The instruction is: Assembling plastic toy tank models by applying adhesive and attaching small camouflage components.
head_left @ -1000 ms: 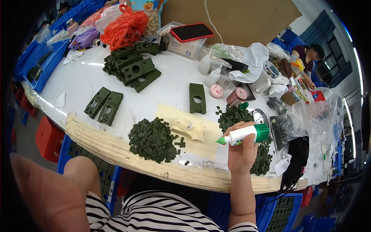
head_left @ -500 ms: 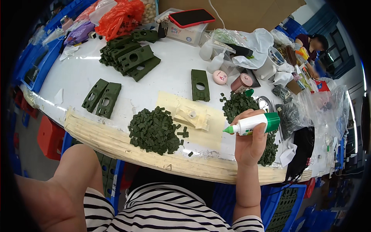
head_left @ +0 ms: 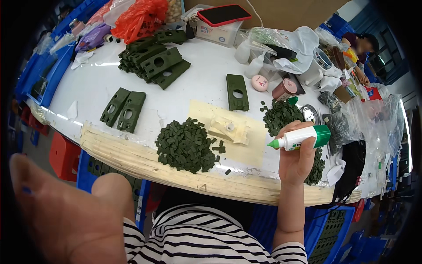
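My right hand, raised above the table's front edge, grips a white-and-green glue bottle. Its green nozzle points left, toward a cream plastic fixture on a pale yellow sheet. Big and blurred at the lower left, close to the camera, is my left hand; its fingers are smeared or cut off by the rim, so what it holds, if anything, does not show. Between the hands a heap of small dark-green pieces lies beside the fixture, with a few loose pieces near it.
Green plates with round holes lie as a pair, singly and in a stack. A second heap of green pieces sits behind my right hand. Squeeze bottles, a phone and plastic bags crowd the back and right. Another person sits far right.
My left hand has risen and come closer to the camera. The view has shifted slightly, so the table's things appear further right. The glue bottle stays in my right hand.
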